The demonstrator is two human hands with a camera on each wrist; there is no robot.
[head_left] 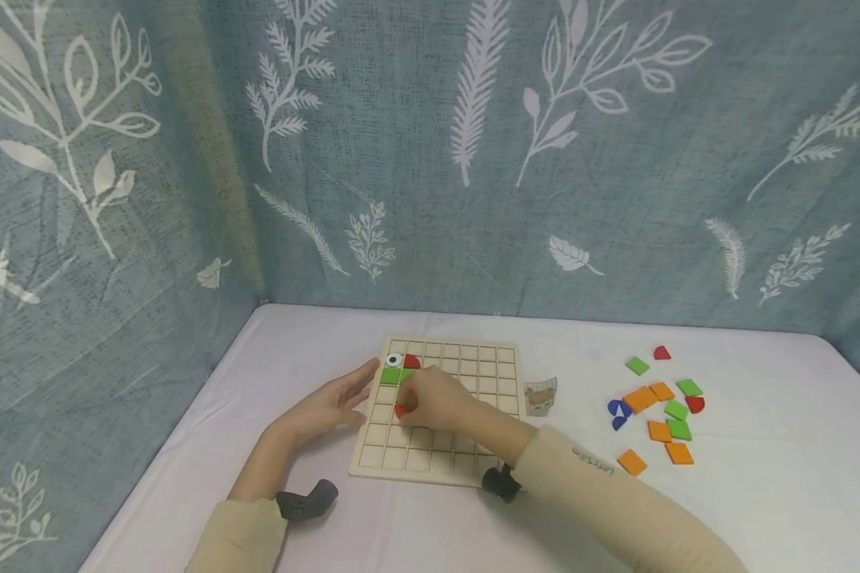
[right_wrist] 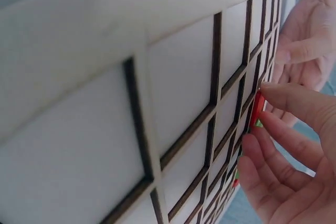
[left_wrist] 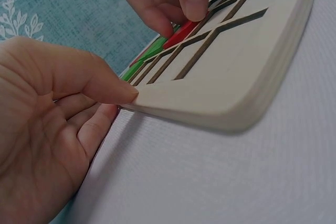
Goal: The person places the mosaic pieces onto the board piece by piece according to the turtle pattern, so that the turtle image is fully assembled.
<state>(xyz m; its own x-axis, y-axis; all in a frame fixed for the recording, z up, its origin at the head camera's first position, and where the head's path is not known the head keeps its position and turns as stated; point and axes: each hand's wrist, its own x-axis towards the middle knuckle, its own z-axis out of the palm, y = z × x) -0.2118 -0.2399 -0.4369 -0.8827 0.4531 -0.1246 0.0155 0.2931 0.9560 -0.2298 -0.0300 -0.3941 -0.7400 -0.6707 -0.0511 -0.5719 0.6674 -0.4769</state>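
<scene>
A light wooden grid board (head_left: 417, 460) lies flat, in the middle of the white table. Thumb and forefinger of my right hand (head_left: 437, 400) pinch a red piece (right_wrist: 256, 109) at one of its cells; the fingers hide much of it. My left hand (head_left: 324, 409) rests at the board's left edge, its thumb on the rim in the left wrist view and the other fingers beside it. In the board's far left corner sit a white tile with a black dot (head_left: 393, 360), a red rounded piece (head_left: 412, 362) and a green tile (head_left: 390, 376). More green shows beside the right hand.
To the right lie loose orange tiles (head_left: 641, 399), green tiles (head_left: 677, 409), blue pieces (head_left: 619, 410) and red pieces (head_left: 695, 404). A small printed card (head_left: 541, 396) stands by the board's right edge. A patterned curtain (head_left: 430, 159) closes off the back.
</scene>
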